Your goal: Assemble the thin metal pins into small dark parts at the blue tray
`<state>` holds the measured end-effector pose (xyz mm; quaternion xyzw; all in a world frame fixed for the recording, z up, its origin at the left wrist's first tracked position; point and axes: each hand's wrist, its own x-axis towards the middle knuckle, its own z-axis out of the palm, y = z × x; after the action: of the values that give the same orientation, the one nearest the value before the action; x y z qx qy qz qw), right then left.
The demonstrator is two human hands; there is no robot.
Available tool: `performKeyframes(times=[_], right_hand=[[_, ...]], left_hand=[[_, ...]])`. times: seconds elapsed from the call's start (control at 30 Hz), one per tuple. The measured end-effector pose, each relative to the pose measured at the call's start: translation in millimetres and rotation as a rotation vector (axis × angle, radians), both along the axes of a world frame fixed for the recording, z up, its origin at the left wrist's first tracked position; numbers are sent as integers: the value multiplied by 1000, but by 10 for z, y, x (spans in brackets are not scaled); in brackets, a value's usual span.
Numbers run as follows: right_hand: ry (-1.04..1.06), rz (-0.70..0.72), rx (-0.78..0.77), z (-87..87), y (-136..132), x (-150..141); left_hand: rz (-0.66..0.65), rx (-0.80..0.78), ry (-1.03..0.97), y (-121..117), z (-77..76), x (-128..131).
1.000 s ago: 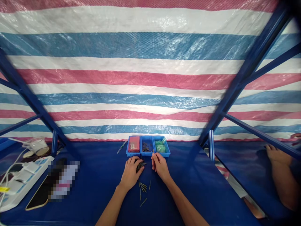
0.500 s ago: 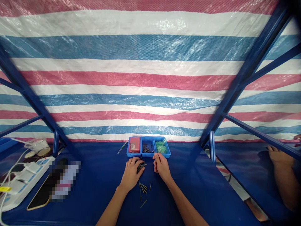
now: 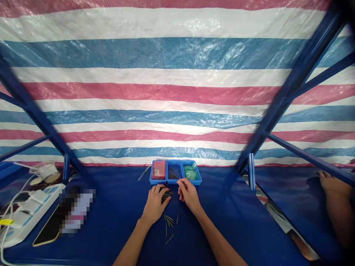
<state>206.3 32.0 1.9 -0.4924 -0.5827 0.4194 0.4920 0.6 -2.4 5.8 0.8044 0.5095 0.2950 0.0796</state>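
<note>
From my remote seat I see the left hand curled around a bundle of dark pins, the right hand pinching something too small to tell near the blue tray; loose pins could scatter if brushed.

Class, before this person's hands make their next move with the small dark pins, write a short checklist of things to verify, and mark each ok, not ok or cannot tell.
1. Left hand has a bundle of dark pins in its grip: ok.
2. Right hand holds a pin: cannot tell, too small.
3. Middle blue bin already holds pins and is open on top: ok.
4. All pins gathered: not ok, loose pins lie on the blue table cover.
5. Co-worker's hand keeps apart from the bins: ok.
</note>
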Motion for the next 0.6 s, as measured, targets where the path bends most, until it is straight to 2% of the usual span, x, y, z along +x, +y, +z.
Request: performKeyframes(times=[0.13, 0.23, 0.6], right_hand=[[-385, 39, 256, -24, -69, 34], [-566, 125, 345, -37, -107, 27], [-622, 94, 340, -26, -128, -3]], left_hand=[[-10, -5, -2, 1, 1, -4], [-14, -9, -8, 4, 4, -5], [-17, -11, 8, 7, 21, -10]])
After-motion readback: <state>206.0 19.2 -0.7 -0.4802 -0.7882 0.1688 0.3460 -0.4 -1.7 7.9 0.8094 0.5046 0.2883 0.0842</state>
